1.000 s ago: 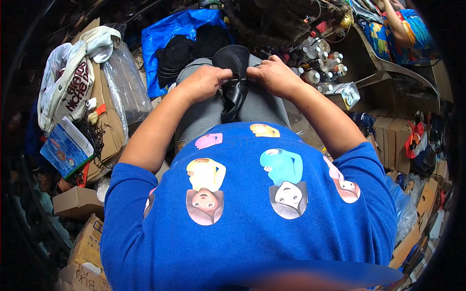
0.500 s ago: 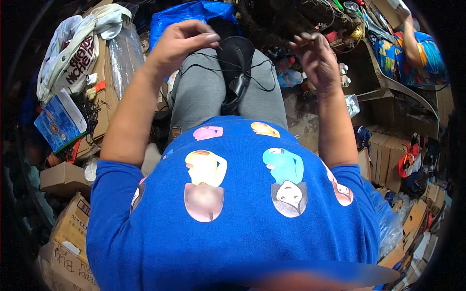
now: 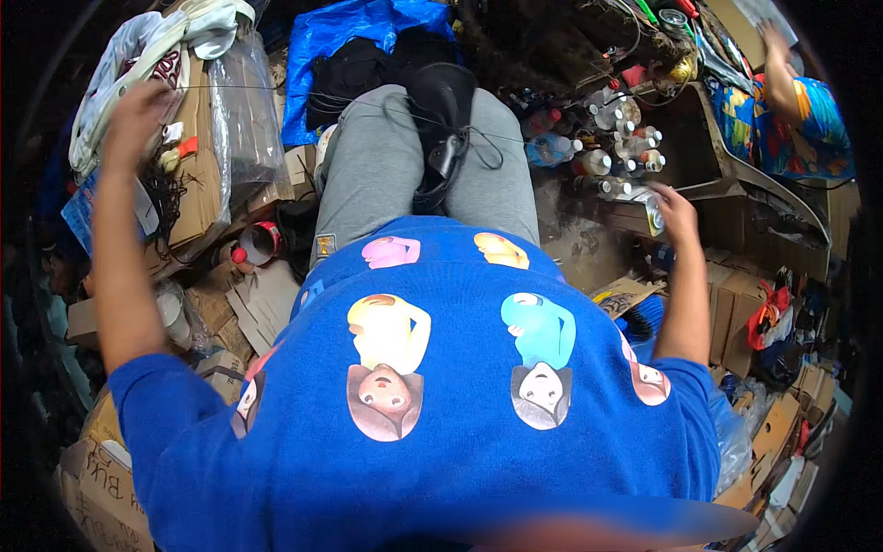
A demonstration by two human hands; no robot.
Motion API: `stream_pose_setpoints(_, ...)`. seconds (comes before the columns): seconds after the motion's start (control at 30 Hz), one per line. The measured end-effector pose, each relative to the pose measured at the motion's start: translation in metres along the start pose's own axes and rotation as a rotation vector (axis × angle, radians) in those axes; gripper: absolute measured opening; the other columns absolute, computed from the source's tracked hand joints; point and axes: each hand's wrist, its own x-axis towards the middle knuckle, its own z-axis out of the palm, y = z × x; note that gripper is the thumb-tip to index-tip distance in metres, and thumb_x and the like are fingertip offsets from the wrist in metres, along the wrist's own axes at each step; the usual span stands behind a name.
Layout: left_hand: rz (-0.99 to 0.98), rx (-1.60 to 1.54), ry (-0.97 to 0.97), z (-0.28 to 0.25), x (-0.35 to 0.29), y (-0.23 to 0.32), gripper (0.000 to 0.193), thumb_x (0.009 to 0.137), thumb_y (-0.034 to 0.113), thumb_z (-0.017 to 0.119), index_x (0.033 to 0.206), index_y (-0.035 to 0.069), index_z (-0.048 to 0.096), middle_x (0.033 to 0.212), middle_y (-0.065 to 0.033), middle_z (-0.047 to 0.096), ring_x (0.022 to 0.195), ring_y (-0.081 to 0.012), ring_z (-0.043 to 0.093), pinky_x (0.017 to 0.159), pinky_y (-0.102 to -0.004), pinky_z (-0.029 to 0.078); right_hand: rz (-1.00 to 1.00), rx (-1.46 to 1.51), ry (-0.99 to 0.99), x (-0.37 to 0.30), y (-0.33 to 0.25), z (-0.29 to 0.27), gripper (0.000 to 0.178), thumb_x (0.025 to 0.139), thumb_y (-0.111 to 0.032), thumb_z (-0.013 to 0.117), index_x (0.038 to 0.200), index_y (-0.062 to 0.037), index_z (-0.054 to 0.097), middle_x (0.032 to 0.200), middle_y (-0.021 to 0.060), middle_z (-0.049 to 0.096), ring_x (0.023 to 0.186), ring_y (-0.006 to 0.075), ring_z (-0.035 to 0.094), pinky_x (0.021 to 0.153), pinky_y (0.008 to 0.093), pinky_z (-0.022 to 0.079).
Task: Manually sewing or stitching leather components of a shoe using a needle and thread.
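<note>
A black shoe-like item [image 3: 440, 101] is held between my grey-trousered knees, with a shiny dark part at its near end. Thin black thread [image 3: 276, 89] runs from it far out to the left. At the end of that line my left hand [image 3: 138, 120] is closed on the thread, beside a white cloth bag [image 3: 115, 74]. A loose loop of thread hangs over my right thigh. Out to the right, my right hand [image 3: 679, 219] has its fingers drawn together, slightly blurred; what they hold is too fine to make out. It is near several plastic bottles [image 3: 630, 143].
A blue plastic sheet [image 3: 303, 64] with black fabric lies beyond my knees. Cardboard and clear plastic wrap [image 3: 244, 120] are at left, boxes [image 3: 110, 497] at lower left. At upper right another person's arm [image 3: 780, 83] shows beside a worn curved panel [image 3: 763, 184].
My hands have spread widely apart from above my knees, the left far out left, the right lower and to the right. The thread on the left has been drawn out long and taut.
</note>
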Motion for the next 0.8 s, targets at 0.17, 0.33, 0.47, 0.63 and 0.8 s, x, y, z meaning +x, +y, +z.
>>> stream_pose_setpoints(0.17, -0.577, 0.911, 0.136, -0.152, -0.043, -0.145, 0.042, 0.088, 0.039, 0.051, 0.114, 0.007, 0.061, 0.111, -0.0156, 0.06, 0.105, -0.0307, 0.057, 0.088, -0.0386, 0.044, 0.373, -0.48, 0.185, -0.064, 0.185, -0.102, 0.036, 0.085, -0.038, 0.057, 0.111, -0.0156, 0.064, 0.11, 0.0124, 0.063, 0.104, 0.0259, 0.06, 0.089, 0.0329, 0.044)
stream_pose_setpoints(0.33, -0.289, -0.193, 0.205, 0.03, -0.007, 0.002, 0.034, 0.076, 0.018, 0.063, 0.108, 0.007, 0.066, 0.091, -0.0135, 0.066, 0.09, -0.0226, 0.062, 0.079, -0.0338, 0.048, 0.192, -0.246, -0.131, -0.012, 0.075, -0.018, 0.052, 0.08, -0.032, 0.064, 0.129, -0.0234, 0.051, 0.104, 0.0158, 0.064, 0.093, 0.0223, 0.061, 0.081, 0.031, 0.046)
stream_pose_setpoints(0.47, 0.199, -0.491, -0.149, 0.127, -0.002, 0.201, 0.042, 0.076, 0.017, 0.066, 0.117, 0.009, 0.06, 0.113, -0.0141, 0.06, 0.103, -0.0291, 0.057, 0.092, -0.0345, 0.044, -0.291, 0.489, -0.331, 0.001, -0.133, 0.073, 0.056, 0.084, -0.029, 0.066, 0.135, -0.0175, 0.045, 0.107, 0.0085, 0.06, 0.093, 0.0125, 0.056, 0.079, 0.029, 0.046)
stream_pose_setpoints(0.63, 0.104, -0.657, -0.333, 0.171, -0.006, 0.248, 0.028, 0.08, 0.022, 0.065, 0.103, 0.006, 0.063, 0.083, -0.015, 0.064, 0.077, -0.03, 0.063, 0.071, -0.0367, 0.049, -0.323, 0.587, -0.508, -0.001, -0.232, 0.119, 0.025, 0.085, -0.028, 0.065, 0.09, -0.0039, 0.064, 0.072, -0.0023, 0.058, 0.063, 0.0073, 0.047, 0.059, 0.0245, 0.041)
stream_pose_setpoints(0.8, -0.143, -0.574, -0.342, 0.168, -0.01, 0.198, 0.024, 0.086, 0.025, 0.06, 0.078, 0.002, 0.059, 0.068, -0.0037, 0.057, 0.066, -0.0111, 0.05, 0.061, -0.0315, 0.042, -0.42, 0.411, -0.327, 0.019, -0.199, 0.12, 0.029, 0.085, -0.033, 0.064, 0.081, -0.0039, 0.059, 0.067, -0.0018, 0.051, 0.065, 0.0071, 0.044, 0.058, 0.0253, 0.039)
